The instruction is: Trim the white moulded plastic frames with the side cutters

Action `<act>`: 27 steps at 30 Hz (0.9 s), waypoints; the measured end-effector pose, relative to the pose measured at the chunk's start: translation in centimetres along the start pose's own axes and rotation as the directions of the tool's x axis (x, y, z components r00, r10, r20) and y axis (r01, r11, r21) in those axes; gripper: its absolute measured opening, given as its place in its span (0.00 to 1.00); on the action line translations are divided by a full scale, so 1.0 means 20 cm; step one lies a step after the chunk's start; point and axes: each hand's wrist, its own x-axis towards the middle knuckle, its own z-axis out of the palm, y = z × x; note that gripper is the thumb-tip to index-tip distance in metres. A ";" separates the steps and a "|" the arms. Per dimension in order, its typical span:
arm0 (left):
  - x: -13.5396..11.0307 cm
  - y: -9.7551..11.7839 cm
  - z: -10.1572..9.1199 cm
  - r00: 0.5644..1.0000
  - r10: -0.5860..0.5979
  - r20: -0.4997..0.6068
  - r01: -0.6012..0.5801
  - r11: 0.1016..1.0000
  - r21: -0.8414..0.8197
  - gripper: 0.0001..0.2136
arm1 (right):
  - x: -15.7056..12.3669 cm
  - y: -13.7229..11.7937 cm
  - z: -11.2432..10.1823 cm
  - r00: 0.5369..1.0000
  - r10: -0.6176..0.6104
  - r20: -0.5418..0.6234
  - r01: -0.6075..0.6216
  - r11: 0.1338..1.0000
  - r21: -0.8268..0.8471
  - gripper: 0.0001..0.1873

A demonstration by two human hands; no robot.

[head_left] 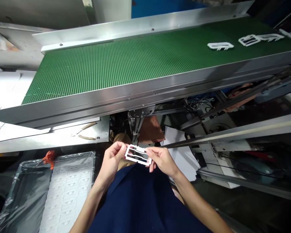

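Note:
A white plastic frame (138,159) with open slots is held up in front of my body, below the conveyor's near side. My left hand (113,156) pinches its left end between thumb and fingers. At the opposite end, my right hand (161,159) grips the frame the same way. Farther off, a similar white part (220,46) lies on the green conveyor belt (111,64), with several more beside it toward the far right.
Pliers (87,131) with tan handles rest on the metal table (63,139) at left. Below are orange-handled scissors (48,158) and a plastic-lined box (26,181) with rows of white parts (68,194). White sheets (184,155) and a brown carton (150,129) lie beneath the conveyor.

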 end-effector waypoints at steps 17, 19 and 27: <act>0.03 -0.05 -0.03 0.988 0.156 -0.021 -0.148 0.966 0.211 0.06 | 0.01 0.04 -0.01 1.000 0.003 -0.004 -0.002 1.000 0.021 0.22; 0.04 -0.05 -0.03 0.983 0.179 0.049 -0.185 0.970 0.158 0.05 | 0.01 0.06 -0.01 1.000 0.014 0.024 -0.015 0.999 0.040 0.22; 0.08 -0.06 -0.10 0.977 0.114 0.181 -0.127 0.990 0.061 0.04 | -0.01 0.10 0.02 0.993 0.075 0.096 -0.094 0.971 0.220 0.27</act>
